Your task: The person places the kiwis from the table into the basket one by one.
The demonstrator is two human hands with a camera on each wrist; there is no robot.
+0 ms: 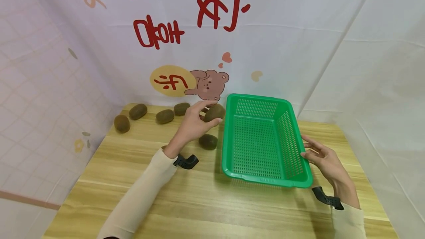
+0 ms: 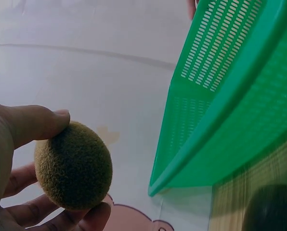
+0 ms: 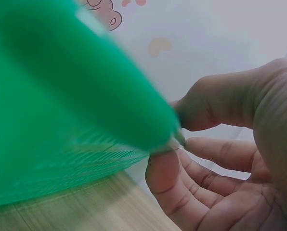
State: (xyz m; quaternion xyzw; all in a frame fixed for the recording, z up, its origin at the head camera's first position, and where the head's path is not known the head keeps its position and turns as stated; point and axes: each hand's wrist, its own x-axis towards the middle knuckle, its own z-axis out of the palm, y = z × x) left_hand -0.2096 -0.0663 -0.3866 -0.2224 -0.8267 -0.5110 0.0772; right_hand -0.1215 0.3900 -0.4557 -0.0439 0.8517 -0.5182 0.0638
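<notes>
My left hand (image 1: pixel 195 121) holds a brown fuzzy kiwi (image 1: pixel 215 113) between thumb and fingers, just left of the basket's far left corner. Up close in the left wrist view, the kiwi (image 2: pixel 75 166) hides part of the fingers. A green plastic basket (image 1: pixel 225 139) with slotted walls stands to the right, with no fruit visible inside. My right hand (image 1: pixel 323 158) pinches the basket's right rim, thumb on one side and fingers on the other. Another kiwi (image 1: pixel 208 141) lies on the table between my left wrist and the basket.
Several more kiwis lie toward the back left of the wooden table (image 1: pixel 265 209), among them one kiwi (image 1: pixel 122 124) at the left edge and another kiwi (image 1: pixel 165 116) further in. A printed white cloth (image 1: pixel 285 40) hangs behind the table and along its sides.
</notes>
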